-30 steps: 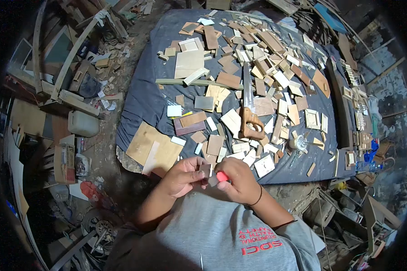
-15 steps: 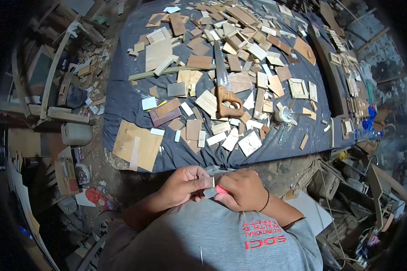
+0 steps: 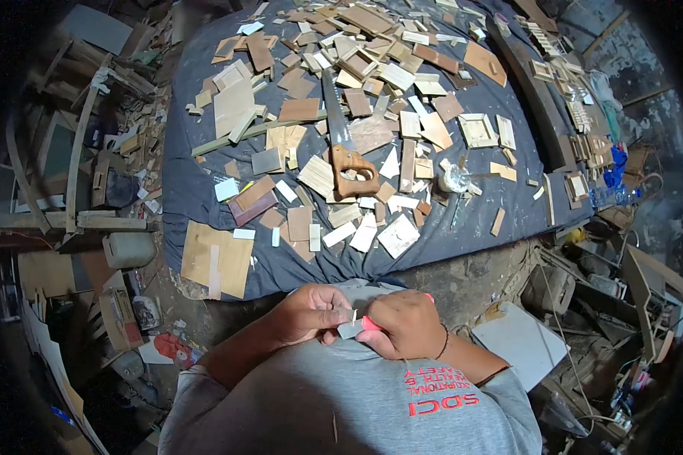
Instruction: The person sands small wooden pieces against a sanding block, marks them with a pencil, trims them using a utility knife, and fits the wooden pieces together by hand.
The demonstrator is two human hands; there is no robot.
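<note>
Left hand (image 3: 311, 313) is pinching a pale piece (image 3: 354, 314), apparently steadying it; right hand (image 3: 404, 323), at three o'clock, is clenching a red-handled blade (image 3: 368, 324).

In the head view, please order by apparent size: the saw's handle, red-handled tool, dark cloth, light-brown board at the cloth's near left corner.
1. Dark cloth
2. Light-brown board
3. Saw's handle
4. Red-handled tool (visible part; right hand hides some)
</note>
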